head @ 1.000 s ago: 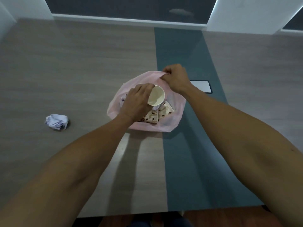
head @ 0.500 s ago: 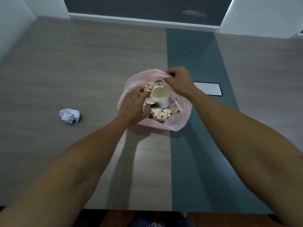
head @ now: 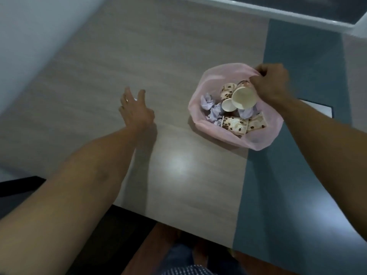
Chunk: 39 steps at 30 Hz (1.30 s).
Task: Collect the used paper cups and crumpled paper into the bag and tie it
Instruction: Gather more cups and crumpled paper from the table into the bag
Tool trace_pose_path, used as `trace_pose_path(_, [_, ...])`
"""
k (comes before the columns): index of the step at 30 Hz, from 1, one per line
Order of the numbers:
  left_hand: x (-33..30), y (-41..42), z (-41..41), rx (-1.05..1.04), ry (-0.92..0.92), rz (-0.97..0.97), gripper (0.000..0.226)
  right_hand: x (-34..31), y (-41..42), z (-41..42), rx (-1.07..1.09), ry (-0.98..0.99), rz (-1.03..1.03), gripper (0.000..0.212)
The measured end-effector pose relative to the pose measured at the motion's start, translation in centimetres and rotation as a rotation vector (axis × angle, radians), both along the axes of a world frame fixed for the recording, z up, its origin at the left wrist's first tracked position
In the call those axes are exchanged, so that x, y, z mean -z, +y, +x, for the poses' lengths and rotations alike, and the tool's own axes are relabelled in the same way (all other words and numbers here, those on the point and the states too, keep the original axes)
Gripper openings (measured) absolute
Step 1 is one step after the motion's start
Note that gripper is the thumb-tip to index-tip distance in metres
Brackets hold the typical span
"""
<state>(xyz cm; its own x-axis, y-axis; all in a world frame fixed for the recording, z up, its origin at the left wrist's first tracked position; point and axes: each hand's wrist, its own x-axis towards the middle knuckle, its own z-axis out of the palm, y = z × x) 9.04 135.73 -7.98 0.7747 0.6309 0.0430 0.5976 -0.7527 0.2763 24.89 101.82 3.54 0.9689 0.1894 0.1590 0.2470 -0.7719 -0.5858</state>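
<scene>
Fingers of the left hand (head: 137, 112) spread wide and empty over the table (head: 89, 86) at centre frame; the right hand (head: 271, 84) pinches the pink bag (head: 260, 141) rim, right of centre. Thin, limp film and light cups (head: 243, 96) inside: best gathered at the rim.

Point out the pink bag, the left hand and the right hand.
pink bag (head: 258, 141), head view, near wall.
left hand (head: 137, 114), head view, back of hand.
right hand (head: 272, 82), head view, back of hand.
</scene>
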Motion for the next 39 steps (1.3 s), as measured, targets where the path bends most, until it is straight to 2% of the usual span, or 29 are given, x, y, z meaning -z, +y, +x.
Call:
trace_pose_path(4, [1.5, 2.8, 1.3, -0.02, 0.151, -0.128, 0.067, 1.1, 0.7, 0.5, -0.005, -0.035, 0.002, 0.022])
trace_pose_path(8, [4.1, 4.3, 2.0, 0.074, 0.237, -0.188, 0.047, 1.8, 1.5, 0.5, -0.009, -0.041, 0.002, 0.018])
trace_pose_path(11, [4.4, 2.9, 1.1, 0.043, 0.083, -0.187, 0.034, 1.9, 2.0, 0.4, -0.018, -0.03, 0.026, 0.017])
trace_pose_path(16, [2.0, -1.4, 0.0, 0.115, -0.157, -0.319, 0.041, 1.5, 2.5, 0.0, -0.017, -0.018, 0.026, 0.017])
trace_pose_path(18, [0.7, -3.7, 0.0, 0.235, -0.395, -0.345, 0.047, 1.5, 2.5, -0.1, -0.003, 0.003, 0.022, 0.015])
trace_pose_path(20, [-0.8, -6.4, 0.7, 0.468, -0.549, -0.331, 0.048, 1.5, 2.4, 0.0, 0.006, 0.015, 0.016, 0.013])
trace_pose_path(23, [-3.0, -10.1, 3.0, 0.701, -0.555, -0.307, 0.047, 1.5, 2.1, 0.1, 0.023, 0.036, 0.018, 0.014])
trace_pose_path(27, [-2.9, -13.0, 6.2, 0.799, -0.427, -0.1, 0.048, 1.9, 1.9, 0.2, 0.011, 0.027, 0.01, 0.014])
trace_pose_path(31, [-0.5, -13.3, 7.4, 0.698, -0.104, 0.089, 0.065, 2.1, 1.4, 0.4, -0.009, 0.026, 0.007, 0.014])
trace_pose_path(34, [0.3, -12.8, 6.2, 0.587, -0.139, 0.088, 0.061, 2.0, 0.6, 0.5, -0.024, 0.028, 0.0, 0.014])
trace_pose_path(37, [0.8, -12.2, 4.7, 0.463, -0.229, -0.159, 0.048, 1.6, -0.3, 0.2, -0.039, 0.044, 0.012, 0.016])
trace_pose_path(39, [0.6, -12.5, 4.0, 0.401, -0.208, -0.379, 0.051, 1.6, -1.0, -0.3, -0.04, 0.058, 0.005, 0.024])
